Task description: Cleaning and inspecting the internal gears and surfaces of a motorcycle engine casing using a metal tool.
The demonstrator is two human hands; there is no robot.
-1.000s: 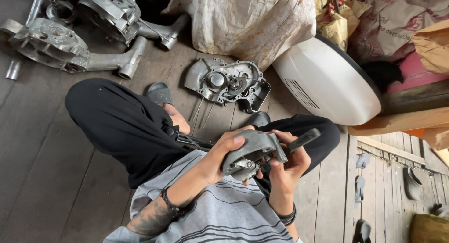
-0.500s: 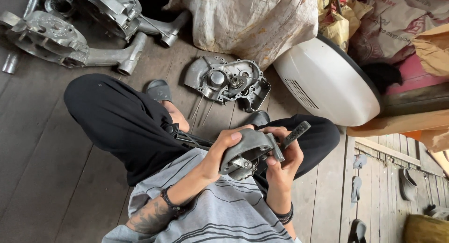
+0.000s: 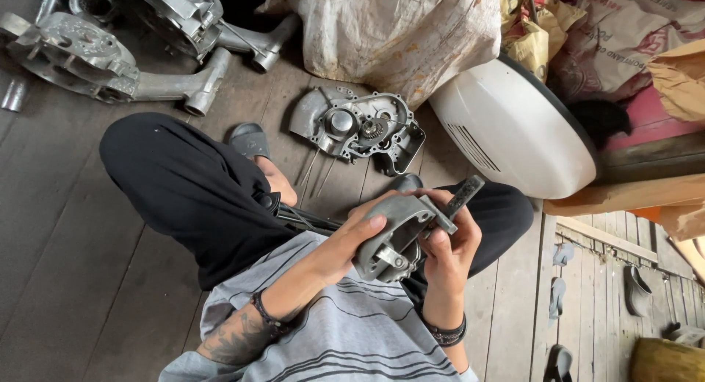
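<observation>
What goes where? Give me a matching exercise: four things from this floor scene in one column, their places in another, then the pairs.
1. grey metal part
2. open engine case
3. white panel
4. loose sandals

A. on the boards by the knees
B. leaning beside the sack
C. held in the left hand and right hand
D. on the lower planks at right

Pairs: 1-C, 2-A, 3-B, 4-D
</observation>
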